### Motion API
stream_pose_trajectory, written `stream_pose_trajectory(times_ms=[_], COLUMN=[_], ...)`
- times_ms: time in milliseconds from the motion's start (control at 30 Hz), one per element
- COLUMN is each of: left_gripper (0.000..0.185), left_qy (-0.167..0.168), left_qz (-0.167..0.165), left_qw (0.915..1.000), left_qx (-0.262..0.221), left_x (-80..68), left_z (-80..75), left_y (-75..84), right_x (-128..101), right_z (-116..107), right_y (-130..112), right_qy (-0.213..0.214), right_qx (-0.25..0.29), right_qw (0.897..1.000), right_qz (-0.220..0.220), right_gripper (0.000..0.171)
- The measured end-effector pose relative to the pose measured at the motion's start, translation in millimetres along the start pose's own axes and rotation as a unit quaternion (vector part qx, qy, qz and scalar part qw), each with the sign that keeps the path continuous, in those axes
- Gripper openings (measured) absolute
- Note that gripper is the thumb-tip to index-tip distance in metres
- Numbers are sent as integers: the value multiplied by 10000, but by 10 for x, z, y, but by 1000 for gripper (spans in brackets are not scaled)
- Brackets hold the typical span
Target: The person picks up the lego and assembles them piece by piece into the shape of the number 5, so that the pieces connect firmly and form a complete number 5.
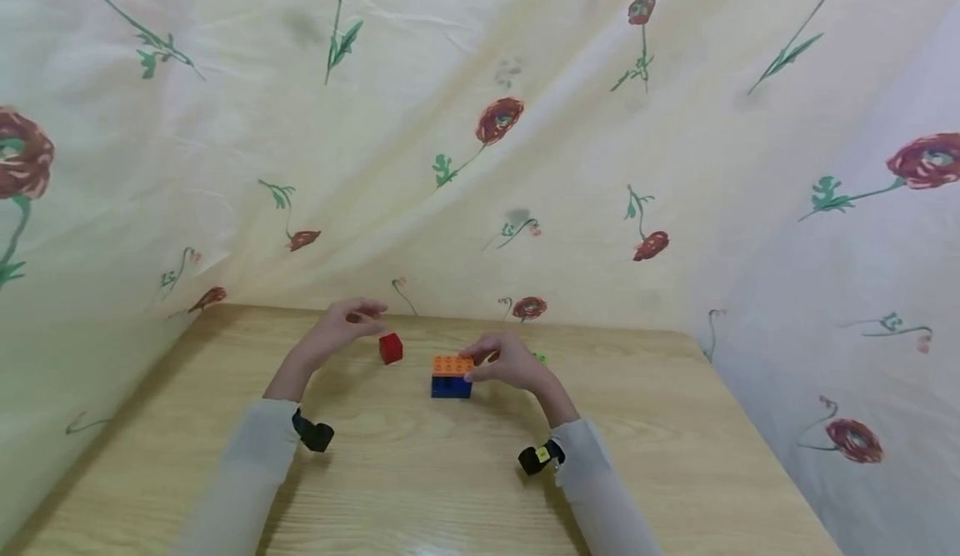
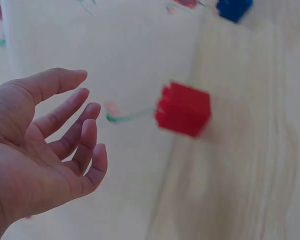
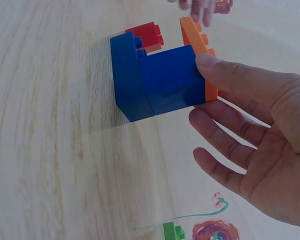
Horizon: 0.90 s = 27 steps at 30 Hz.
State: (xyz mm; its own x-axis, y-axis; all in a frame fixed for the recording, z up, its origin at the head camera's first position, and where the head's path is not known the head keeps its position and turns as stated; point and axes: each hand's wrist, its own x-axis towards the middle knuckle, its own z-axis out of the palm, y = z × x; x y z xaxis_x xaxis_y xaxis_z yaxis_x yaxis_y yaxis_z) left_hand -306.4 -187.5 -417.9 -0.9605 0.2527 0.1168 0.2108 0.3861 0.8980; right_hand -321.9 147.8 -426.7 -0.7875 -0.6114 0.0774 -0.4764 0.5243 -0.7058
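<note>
My right hand (image 1: 512, 363) pinches an orange brick (image 1: 448, 364) by its end, thumb at one side and fingers at the other. That orange brick lies across the top of a smaller blue brick (image 3: 172, 77), which sits on one end of a longer blue brick (image 3: 126, 82). Toward the other end, the orange brick overhangs a gap. My left hand (image 1: 347, 323) hovers above and left of a red brick (image 1: 391, 348). In the left wrist view its fingers are loosely bent, apart from the red brick and holding nothing.
Behind my right hand, a green brick (image 1: 540, 358) is mostly hidden. Everything stands on a light wooden table (image 1: 420, 489). A flower-printed cloth (image 1: 420, 122) hangs at the table's back and along both sides.
</note>
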Motion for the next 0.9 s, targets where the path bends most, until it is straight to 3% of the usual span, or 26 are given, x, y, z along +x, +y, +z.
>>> stream_pose_trajectory(times_ms=[233,400,900], left_gripper=[41,44,55], left_qy=[-700,-1139,-1668], left_qz=[59,-193,-316], left_qw=[9973,9922,9842], left_qx=[228,461,500], left_x=[72,110,283], left_z=[-95,-70,50], left_y=[-249,-409,-499], right_x=[-34,-34,-41], right_z=[-30,-23,-14], right_y=[-14,-17,5], right_qy=[42,31,27], right_qx=[23,108,193], right_qw=[10000,9998,9998], right_qz=[-50,-146,6], right_gripper=[33,32,31])
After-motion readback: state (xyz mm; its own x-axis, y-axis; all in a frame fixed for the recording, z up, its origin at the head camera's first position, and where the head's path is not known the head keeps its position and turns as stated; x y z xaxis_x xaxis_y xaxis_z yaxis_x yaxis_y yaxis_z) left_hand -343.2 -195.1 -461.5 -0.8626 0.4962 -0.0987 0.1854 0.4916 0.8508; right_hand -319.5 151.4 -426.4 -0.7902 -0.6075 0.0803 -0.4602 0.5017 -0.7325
